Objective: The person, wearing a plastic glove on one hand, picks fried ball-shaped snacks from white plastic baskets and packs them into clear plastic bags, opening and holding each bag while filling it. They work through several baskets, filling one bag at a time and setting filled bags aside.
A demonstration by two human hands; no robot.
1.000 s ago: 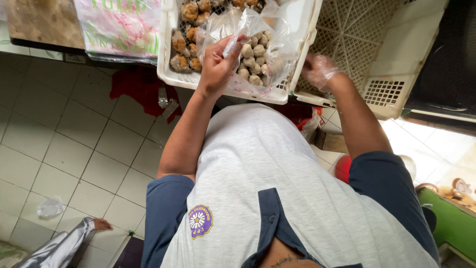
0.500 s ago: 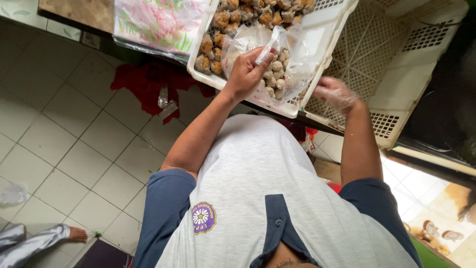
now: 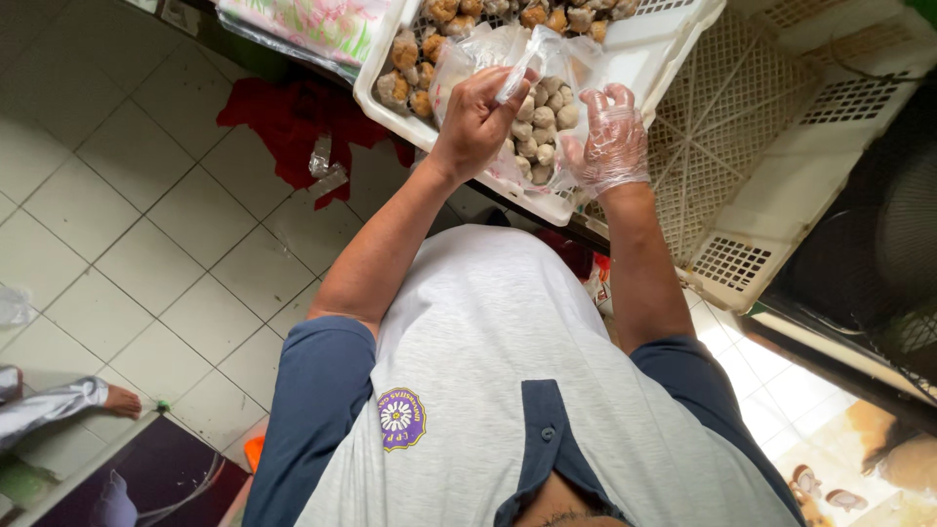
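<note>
While the left hand (image 3: 475, 125) grips the neck of a clear plastic bag (image 3: 508, 68) over the white crate (image 3: 634, 73), the gloved right hand (image 3: 610, 137), fingers loosely curled, cups its side. Bag partly filled with pale balls (image 3: 542, 132); more browned balls (image 3: 415, 63) remain in the crate.

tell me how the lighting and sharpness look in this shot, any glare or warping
Head view: soft, even daylight, no hard shadows; the clear bag and the glove on the right hand show small glints; the bare left hand and the white tray are sharp; the lower right corner is washed out; the wide lens bends the floor tiles.
</note>
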